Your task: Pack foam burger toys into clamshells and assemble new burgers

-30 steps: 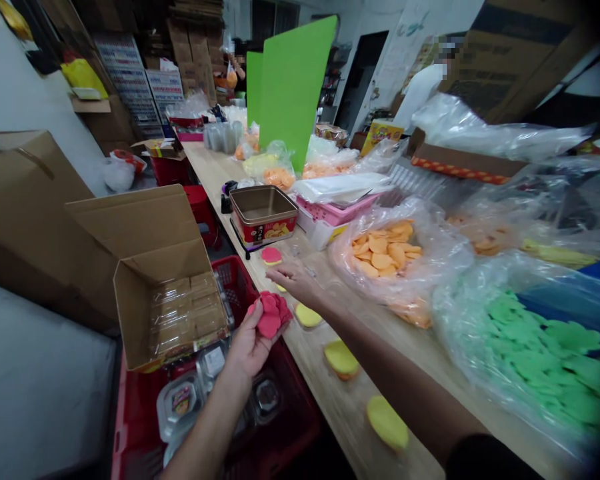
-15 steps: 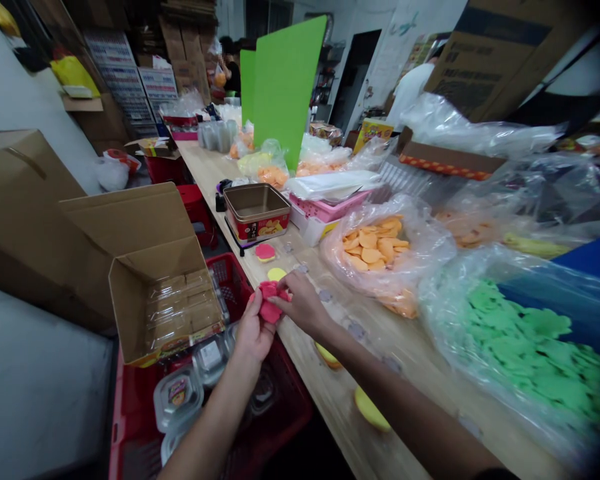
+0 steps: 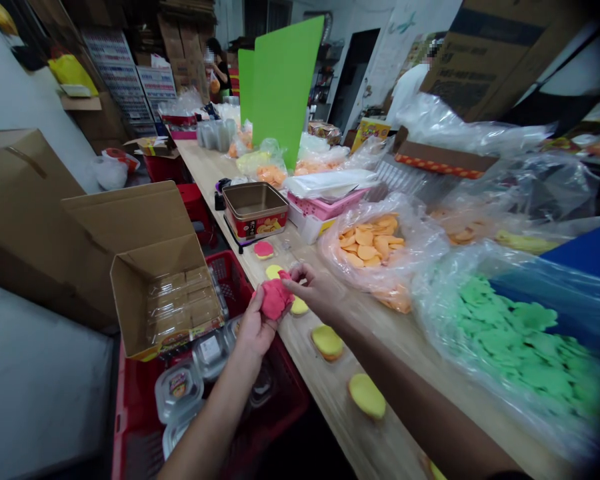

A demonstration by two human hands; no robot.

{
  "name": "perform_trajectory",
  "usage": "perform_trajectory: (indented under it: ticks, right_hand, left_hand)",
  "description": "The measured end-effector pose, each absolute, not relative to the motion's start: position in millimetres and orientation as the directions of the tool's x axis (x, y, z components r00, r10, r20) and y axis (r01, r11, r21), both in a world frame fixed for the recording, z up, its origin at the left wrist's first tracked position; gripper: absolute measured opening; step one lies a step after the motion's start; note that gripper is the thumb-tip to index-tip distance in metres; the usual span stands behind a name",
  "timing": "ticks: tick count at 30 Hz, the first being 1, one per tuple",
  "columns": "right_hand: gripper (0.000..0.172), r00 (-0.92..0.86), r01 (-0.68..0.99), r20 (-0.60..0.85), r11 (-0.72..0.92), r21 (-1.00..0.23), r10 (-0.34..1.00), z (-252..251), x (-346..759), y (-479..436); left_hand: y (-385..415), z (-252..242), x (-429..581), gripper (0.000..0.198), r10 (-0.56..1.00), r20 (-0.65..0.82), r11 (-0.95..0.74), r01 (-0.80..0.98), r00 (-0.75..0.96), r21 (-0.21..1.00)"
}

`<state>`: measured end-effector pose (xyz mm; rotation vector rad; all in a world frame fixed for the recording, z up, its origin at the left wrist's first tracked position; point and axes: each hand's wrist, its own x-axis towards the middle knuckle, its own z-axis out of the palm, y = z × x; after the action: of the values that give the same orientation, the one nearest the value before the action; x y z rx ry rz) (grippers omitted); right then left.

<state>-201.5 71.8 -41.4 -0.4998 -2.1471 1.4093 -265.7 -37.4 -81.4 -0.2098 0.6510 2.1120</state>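
Note:
Soft pink flat pieces (image 3: 276, 300) with wavy edges lie in a small pile in my left hand (image 3: 257, 328), whose fingers are closed around them from below. My right hand (image 3: 313, 292) pinches the upper right edge of a pink piece between thumb and fingers. Both hands are above the table's near edge. Along the wooden table lie a yellow disc (image 3: 327, 341) on a paler layer, another yellow disc (image 3: 367, 396) nearer me, and a small yellow disc (image 3: 275, 272) just beyond my fingers. Farther off is a pink-topped disc (image 3: 263, 249).
Behind the discs stands a rectangular tin (image 3: 257, 225). Plastic bags of orange pieces (image 3: 370, 241) and green pieces (image 3: 515, 327) line the right side. At left are an open carton (image 3: 155, 293) and a red crate (image 3: 130, 407) with clear tubs (image 3: 179, 390). Two people are in the background.
The pink pieces have turned so a broad face shows. My right hand has shifted slightly right and up, drawing at the edge of a piece. The view has moved a little.

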Motion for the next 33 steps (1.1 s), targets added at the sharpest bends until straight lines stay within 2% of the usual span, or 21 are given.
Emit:
perform_trajectory:
  ticks: [3, 5, 13, 16, 18, 21, 23, 25, 28, 31, 33]
  right_hand:
    - [0.017, -0.834, 0.013, 0.327, 0.608, -0.794, 0.445, -43, -200, 63]
    - [0.013, -0.855, -0.024, 0.37, 0.683, -0.73, 0.364, -43, -198, 59]
    - [0.022, -0.933, -0.088, 0.318, 0.753, -0.652, 0.166, -31, -180, 71]
    - [0.016, -0.949, -0.118, 0.303, 0.787, -0.606, 0.091, -23, -174, 74]
    - [0.006, -0.941, -0.128, 0.324, 0.783, -0.609, 0.098, -21, -172, 75]
    - [0.009, -0.927, -0.096, 0.309, 0.666, -0.74, 0.211, -22, -170, 78]
    - [0.013, -0.921, -0.041, 0.211, 0.457, -0.888, 0.327, -27, -170, 80]
    - [0.016, -0.897, -0.018, 0.098, 0.187, -0.982, 0.432, -31, -170, 84]
    - [0.021, -0.858, -0.036, -0.014, -0.088, -0.995, 0.514, -37, -171, 89]
    - [0.025, -0.858, -0.013, -0.074, -0.165, -0.986, 0.508, -40, -174, 92]
    - [0.027, -0.853, -0.011, -0.072, -0.155, -0.988, 0.517, -42, -177, 95]
  left_hand:
    - [-37, -80, -260, 0.021, 0.725, -0.375, -0.44, -0.807, -0.578, 0.394]
    - [-38, -81, -258, 0.02, 0.732, -0.366, -0.428, -0.805, -0.575, 0.411]
    - [-48, -77, -257, 0.022, 0.808, -0.26, -0.36, -0.793, -0.528, 0.491]
    - [-52, -76, -257, 0.028, 0.842, -0.239, -0.302, -0.789, -0.484, 0.535]
    - [-53, -76, -256, 0.032, 0.864, -0.231, -0.263, -0.791, -0.448, 0.552]
    - [-55, -76, -254, 0.032, 0.881, -0.229, -0.223, -0.791, -0.414, 0.57]
    - [-56, -76, -253, 0.034, 0.882, -0.239, -0.205, -0.788, -0.406, 0.581]
    - [-56, -75, -252, 0.036, 0.877, -0.253, -0.2, -0.789, -0.409, 0.581]
    - [-57, -73, -252, 0.038, 0.865, -0.277, -0.201, -0.796, -0.418, 0.571]
    - [-57, -74, -253, 0.038, 0.843, -0.317, -0.199, -0.8, -0.434, 0.566]
    - [-58, -77, -254, 0.036, 0.824, -0.346, -0.199, -0.801, -0.449, 0.564]
